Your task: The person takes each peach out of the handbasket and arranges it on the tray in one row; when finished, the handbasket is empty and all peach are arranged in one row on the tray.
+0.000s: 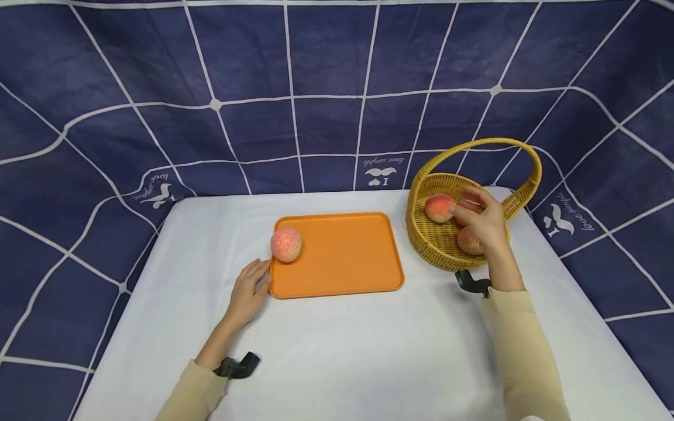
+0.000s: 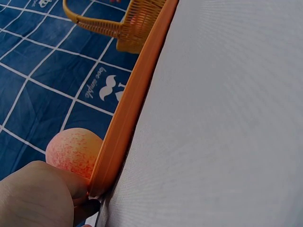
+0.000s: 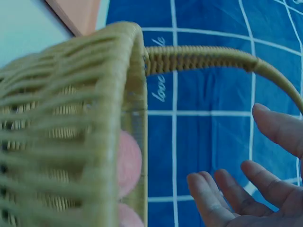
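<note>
A pinkish peach (image 1: 286, 244) sits on the left side of an orange tray (image 1: 342, 257). My left hand (image 1: 250, 292) lies beside the tray's left edge, fingertips at the rim; in the left wrist view that hand (image 2: 40, 196) is right by the rim and peach (image 2: 75, 150). Over a yellow wicker basket (image 1: 434, 251) hovers my right hand (image 1: 483, 217), below the arched handle. The right wrist view has this hand (image 3: 255, 189) with fingers spread and nothing between them. Inside the basket are peaches (image 1: 439, 208), some partly hidden by the hand.
The tray and basket stand on a white-covered table (image 1: 337, 351). A dark blue cloth (image 1: 326, 128) with white grid lines hangs behind and at both sides. The tall basket handle (image 1: 492, 140) arches up over the basket at the right.
</note>
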The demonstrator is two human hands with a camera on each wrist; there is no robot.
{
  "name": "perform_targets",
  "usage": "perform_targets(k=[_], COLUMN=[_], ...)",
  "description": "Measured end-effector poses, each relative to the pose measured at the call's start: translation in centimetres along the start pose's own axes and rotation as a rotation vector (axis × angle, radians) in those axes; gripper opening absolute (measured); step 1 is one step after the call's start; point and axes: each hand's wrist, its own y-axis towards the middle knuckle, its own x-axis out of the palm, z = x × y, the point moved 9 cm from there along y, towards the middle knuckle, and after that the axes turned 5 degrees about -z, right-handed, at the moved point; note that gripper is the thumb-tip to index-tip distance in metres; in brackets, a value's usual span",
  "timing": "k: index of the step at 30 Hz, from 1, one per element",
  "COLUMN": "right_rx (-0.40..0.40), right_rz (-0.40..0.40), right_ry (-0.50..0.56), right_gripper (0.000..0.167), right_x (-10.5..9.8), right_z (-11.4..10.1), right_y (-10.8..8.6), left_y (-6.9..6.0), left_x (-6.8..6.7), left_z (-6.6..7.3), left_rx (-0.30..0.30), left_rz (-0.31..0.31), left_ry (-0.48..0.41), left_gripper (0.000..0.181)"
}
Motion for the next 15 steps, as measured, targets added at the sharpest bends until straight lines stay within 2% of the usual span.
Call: perform_targets(k=[8, 15], right_rx=[0.054, 0.135], right_rz=[0.069, 0.07], right_ry=[-0.024, -0.05], right_gripper=[0.065, 0.065], right_x=[-3.2, -4.2], right_z=[2.3, 4.6], right_y=[-1.4, -2.2], left_y=[0.1, 0.1], left_x=[0.0, 0.2], left_z=[0.2, -0.1], left_rx=[0.0, -0.004], left_rz=[-0.008, -0.015], left_ry=[0.0, 0.006], left_gripper=[0.047, 0.046])
